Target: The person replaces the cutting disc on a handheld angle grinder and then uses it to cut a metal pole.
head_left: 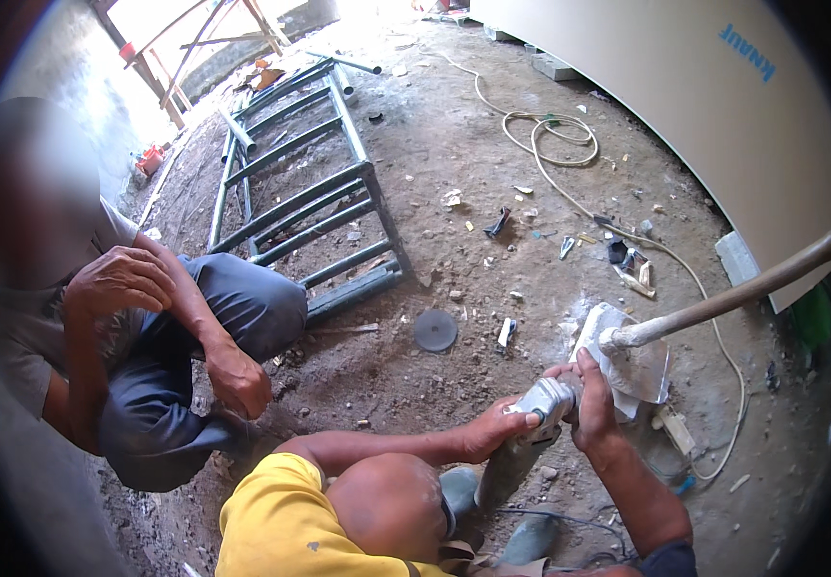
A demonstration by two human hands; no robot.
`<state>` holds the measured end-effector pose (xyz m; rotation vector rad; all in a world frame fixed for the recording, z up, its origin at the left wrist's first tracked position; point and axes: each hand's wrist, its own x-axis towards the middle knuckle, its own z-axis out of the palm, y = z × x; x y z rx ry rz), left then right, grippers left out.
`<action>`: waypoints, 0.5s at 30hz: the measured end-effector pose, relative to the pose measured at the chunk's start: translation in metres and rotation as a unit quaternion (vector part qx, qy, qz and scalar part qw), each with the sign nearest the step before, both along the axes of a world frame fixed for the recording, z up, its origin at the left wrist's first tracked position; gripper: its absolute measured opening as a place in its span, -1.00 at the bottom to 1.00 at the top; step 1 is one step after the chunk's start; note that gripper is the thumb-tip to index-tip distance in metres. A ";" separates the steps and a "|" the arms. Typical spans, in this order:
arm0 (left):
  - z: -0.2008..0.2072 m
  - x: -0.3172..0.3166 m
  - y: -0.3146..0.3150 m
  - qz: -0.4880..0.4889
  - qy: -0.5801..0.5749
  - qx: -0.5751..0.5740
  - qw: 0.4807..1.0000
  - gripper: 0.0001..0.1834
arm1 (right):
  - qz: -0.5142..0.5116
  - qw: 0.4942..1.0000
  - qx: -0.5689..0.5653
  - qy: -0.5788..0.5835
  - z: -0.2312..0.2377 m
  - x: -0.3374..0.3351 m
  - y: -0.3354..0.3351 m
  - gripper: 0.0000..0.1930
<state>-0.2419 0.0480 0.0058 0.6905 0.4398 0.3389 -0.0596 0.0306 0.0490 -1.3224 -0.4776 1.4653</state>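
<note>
Far left of the tool (547,396), a person (156,404) crouches; beyond it on that side we see a metal frame (350,125) and, nearer, a grey disc (434,331) on the ground. Just left of it, a yellow-shirted worker (271,524) grips its rear. Of our hands, the right hand (593,409) is curled around its front; we cannot tell how the left stands. To its right are a whitish blade (646,370) with a wooden handle (752,288), then a cable (713,322).

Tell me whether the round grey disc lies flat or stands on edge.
Flat: the disc rests on the dirt floor with its round face turned up.
</note>
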 end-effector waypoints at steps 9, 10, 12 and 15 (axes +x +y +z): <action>0.000 -0.002 -0.004 -0.018 -0.022 -0.037 0.999 -0.24 | -0.022 0.969 0.156 -0.192 -0.009 -0.004 -0.008 -0.40; 0.000 -0.001 -0.004 -0.016 -0.014 -0.034 0.999 -0.24 | -0.025 0.965 0.170 -0.196 -0.010 -0.003 -0.009 -0.41; 0.011 0.002 -0.004 0.011 -0.008 0.027 1.000 -0.26 | 0.015 0.992 0.095 -0.084 0.002 0.004 -0.009 -0.42; 0.009 0.000 0.000 0.010 0.016 0.080 0.997 -0.20 | 0.007 0.998 0.022 0.062 0.018 0.007 -0.008 -0.42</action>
